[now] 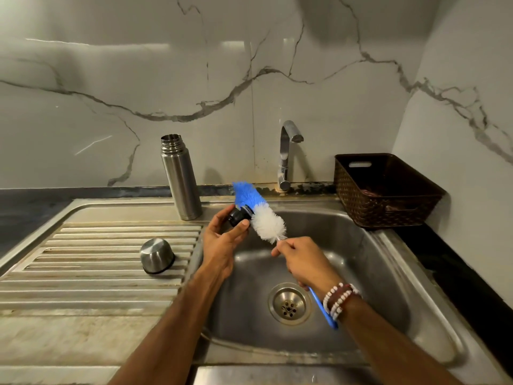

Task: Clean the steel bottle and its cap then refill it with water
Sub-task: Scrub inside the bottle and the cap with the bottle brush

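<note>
Nearest the camera, two bare forearms reach in over the steel sink (369,262), whose round drain (290,303) lies between the wrists. The right wrist wears beaded bracelets (340,300), and the right hand (304,263) is curled tight around the thin handle of a bottle brush (268,222), the blue end of the handle sticking out below the wrist. The left hand (222,241) holds a small black stopper cap (238,216) between thumb and curled fingers, above the basin's left edge. The brush's white and blue bristles press against the stopper's open side. To the left, on the ribbed drainboard (83,259), a steel cup lid (156,255) sits mouth down, well apart from the hands. Farther back, the steel bottle (180,177) stands upright and uncapped at the drainboard's rear corner, just beside the basin. Behind the sink a chrome tap (288,154) rises against the marble-patterned wall (138,79), and a brown woven basket (385,190) rests on the counter at the right.
</note>
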